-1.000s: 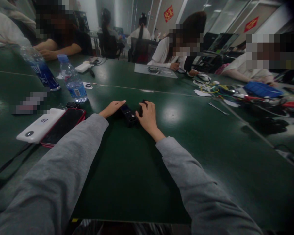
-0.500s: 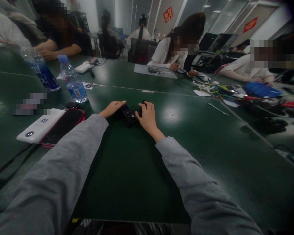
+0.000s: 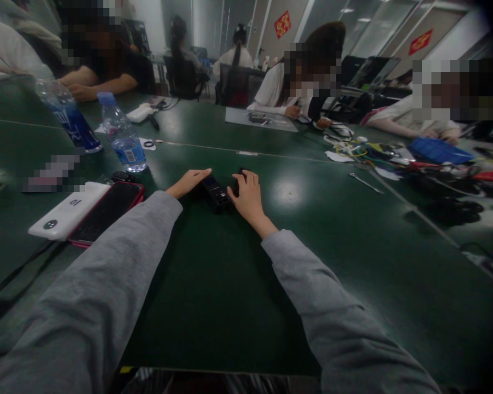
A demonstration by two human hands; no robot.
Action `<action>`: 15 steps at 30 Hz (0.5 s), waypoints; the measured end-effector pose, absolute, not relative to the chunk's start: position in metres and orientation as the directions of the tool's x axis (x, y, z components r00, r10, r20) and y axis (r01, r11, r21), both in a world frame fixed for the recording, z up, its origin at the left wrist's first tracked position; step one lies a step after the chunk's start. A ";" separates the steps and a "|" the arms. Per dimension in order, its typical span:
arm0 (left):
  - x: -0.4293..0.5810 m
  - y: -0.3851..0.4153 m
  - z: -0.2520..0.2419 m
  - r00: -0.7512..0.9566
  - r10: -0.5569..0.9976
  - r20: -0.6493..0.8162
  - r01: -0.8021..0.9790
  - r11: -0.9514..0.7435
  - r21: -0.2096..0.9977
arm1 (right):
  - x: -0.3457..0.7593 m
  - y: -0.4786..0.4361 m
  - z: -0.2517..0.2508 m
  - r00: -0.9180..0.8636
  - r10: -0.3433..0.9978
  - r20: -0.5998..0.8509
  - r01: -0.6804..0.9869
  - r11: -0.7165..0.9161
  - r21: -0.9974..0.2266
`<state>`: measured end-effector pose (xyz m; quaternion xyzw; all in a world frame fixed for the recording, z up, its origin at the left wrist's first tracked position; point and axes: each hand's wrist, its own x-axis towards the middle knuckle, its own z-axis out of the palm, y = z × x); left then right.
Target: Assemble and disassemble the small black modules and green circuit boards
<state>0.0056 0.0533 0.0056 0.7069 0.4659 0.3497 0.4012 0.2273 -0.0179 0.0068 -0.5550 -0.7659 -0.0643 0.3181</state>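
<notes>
A small black handheld device (image 3: 216, 192) with a dark screen and light markings lies slanted on the green table. My left hand (image 3: 187, 183) grips its far left end, thumb along the top edge; the fingers underneath are hidden. Just to the right, my right hand (image 3: 248, 196) curls its fingers around a second, smaller black piece (image 3: 242, 171). Most of that piece is covered by the hand, so its kind is unclear. The thumb of this hand comes close to the device's right side.
Left of my arm lie a red-cased phone (image 3: 109, 212) and a white power bank (image 3: 72, 210). Behind them stand a clear bottle (image 3: 125, 139) and a blue-labelled bottle (image 3: 72, 120). A wrench (image 3: 365, 183) and tangled cables (image 3: 353, 148) lie right. Several people sit around the table.
</notes>
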 end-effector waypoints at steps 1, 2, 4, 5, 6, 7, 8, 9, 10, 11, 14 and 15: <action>0.006 0.054 0.005 0.319 0.940 0.122 0.387 -0.247 0.889 | 0.227 -0.018 0.007 -0.181 0.811 0.557 0.892 0.374 -0.255; 0.006 0.054 0.005 0.315 0.941 0.122 0.395 -0.247 0.885 | 0.227 -0.018 0.007 -0.181 0.812 0.555 0.892 0.373 -0.255; 0.006 0.055 0.004 0.310 0.943 0.121 0.406 -0.246 0.880 | 0.226 -0.017 0.007 -0.178 0.812 0.555 0.894 0.370 -0.254; 0.006 0.055 0.004 0.308 0.944 0.122 0.408 -0.247 0.879 | 0.226 -0.017 0.006 -0.177 0.811 0.557 0.895 0.368 -0.253; 0.006 0.055 0.004 0.307 0.944 0.125 0.409 -0.249 0.878 | 0.226 -0.017 0.006 -0.175 0.810 0.560 0.896 0.367 -0.251; 0.006 0.055 0.004 0.306 0.943 0.128 0.408 -0.251 0.878 | 0.226 -0.016 0.006 -0.175 0.809 0.562 0.896 0.367 -0.249; 0.006 0.055 0.004 0.305 0.944 0.128 0.407 -0.251 0.878 | 0.226 -0.016 0.005 -0.174 0.808 0.563 0.896 0.367 -0.249; 0.006 0.055 0.004 0.305 0.944 0.125 0.408 -0.248 0.879 | 0.226 -0.016 0.005 -0.175 0.807 0.564 0.896 0.368 -0.249; 0.006 0.055 0.004 0.306 0.944 0.123 0.408 -0.247 0.879 | 0.226 -0.015 0.005 -0.176 0.806 0.565 0.895 0.370 -0.250; 0.006 0.055 0.004 0.306 0.944 0.121 0.409 -0.246 0.879 | 0.227 -0.015 0.005 -0.176 0.806 0.565 0.894 0.372 -0.251; 0.006 0.056 0.004 0.303 0.945 0.125 0.409 -0.247 0.878 | 0.227 -0.016 0.005 -0.178 0.807 0.563 0.891 0.375 -0.255; 0.005 0.056 0.003 0.305 0.944 0.125 0.408 -0.248 0.879 | 0.227 -0.016 0.006 -0.180 0.808 0.562 0.891 0.376 -0.255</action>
